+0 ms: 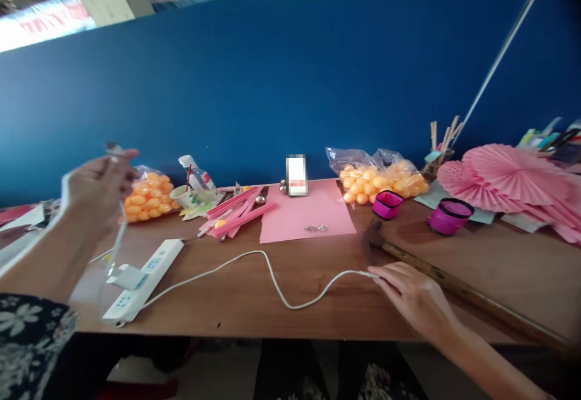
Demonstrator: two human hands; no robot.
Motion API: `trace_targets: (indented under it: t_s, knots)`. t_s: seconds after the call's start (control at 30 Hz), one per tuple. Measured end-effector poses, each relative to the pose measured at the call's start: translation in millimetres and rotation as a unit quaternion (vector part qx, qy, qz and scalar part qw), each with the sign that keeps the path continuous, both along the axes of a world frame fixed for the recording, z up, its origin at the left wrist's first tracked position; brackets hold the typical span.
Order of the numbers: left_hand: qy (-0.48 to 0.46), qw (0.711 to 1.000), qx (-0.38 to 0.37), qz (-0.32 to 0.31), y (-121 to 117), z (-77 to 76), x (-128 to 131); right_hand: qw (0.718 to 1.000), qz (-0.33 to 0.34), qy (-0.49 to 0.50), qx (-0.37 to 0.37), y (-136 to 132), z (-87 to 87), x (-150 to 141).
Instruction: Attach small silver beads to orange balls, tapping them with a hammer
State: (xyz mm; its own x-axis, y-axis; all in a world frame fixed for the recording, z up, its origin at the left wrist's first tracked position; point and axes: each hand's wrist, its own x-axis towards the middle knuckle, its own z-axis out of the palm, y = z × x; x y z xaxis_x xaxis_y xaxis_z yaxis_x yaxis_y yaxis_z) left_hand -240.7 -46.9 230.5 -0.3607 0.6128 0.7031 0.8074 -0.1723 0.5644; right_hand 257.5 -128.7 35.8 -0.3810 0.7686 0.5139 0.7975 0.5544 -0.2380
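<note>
My left hand [102,182] is raised at the left, blurred, with fingers pinched on the end of a white cable [121,230]. A small dark-tipped connector shows above the fingers. That cable runs down to a white charger adapter [128,276] plugged into a white power strip [154,273]. My right hand [411,294], low over the table at the right, pinches the tip of another white cord [267,267]. This cord winds across the wood to the strip's lower edge. Beside the right hand lies a hammer [436,273] with a long wooden handle.
Behind are bags of orange balls [147,197] [367,182], a paper cup [184,196], a bottle [200,179], pink strips [240,212] and a pink sheet [290,221] with small metal pieces [315,228]. Magenta bands [450,216] and pink paper fans [503,176] are rightward. A blue partition [272,85] stands behind.
</note>
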Motion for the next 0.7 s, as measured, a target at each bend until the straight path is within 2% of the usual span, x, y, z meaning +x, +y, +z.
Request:
trace_targets:
  t_s: [0.03,0.1,0.17,0.23,0.3,0.37,0.43,0.53,0.7]
  knots:
    - [-0.031,0.998,-0.031,-0.036,-1,-12.2,20,1.0,0.0,0.006,-0.007,1,-0.8,-4]
    - [-0.032,0.99,-0.098,-0.098,-9,-37.3,63,1.0,-0.003,0.013,-0.013,3,-3.9,-12]
    - [0.017,0.965,-0.186,-0.185,-21,-64.2,105,1.0,-0.01,0.018,-0.008,4,-8.2,-19]
    - [0.051,0.946,-0.221,-0.23,-34,-93.9,144,1.0,-0.01,0.023,-0.001,6,-12.4,-24]
    - [0.061,0.909,-0.264,-0.317,-47,-124.7,176,1.0,0.0,0.026,0.003,8,-15.1,-30]
    - [0.073,0.88,-0.309,-0.354,-58,-152.7,202,0.999,0.007,0.031,0.009,8,-15.9,-34]
    - [0.096,0.871,-0.327,-0.353,-63,-174.3,220,0.999,0.008,0.034,0.009,8,-15.2,-38]
    - [0.141,0.866,-0.329,-0.35,-63,-191.8,233,1.0,0.006,0.029,-0.008,7,-13.2,-42]
    - [0.235,0.86,-0.305,-0.335,-58,-197.1,228,0.999,0.008,0.043,-0.027,7,-13.3,-46]
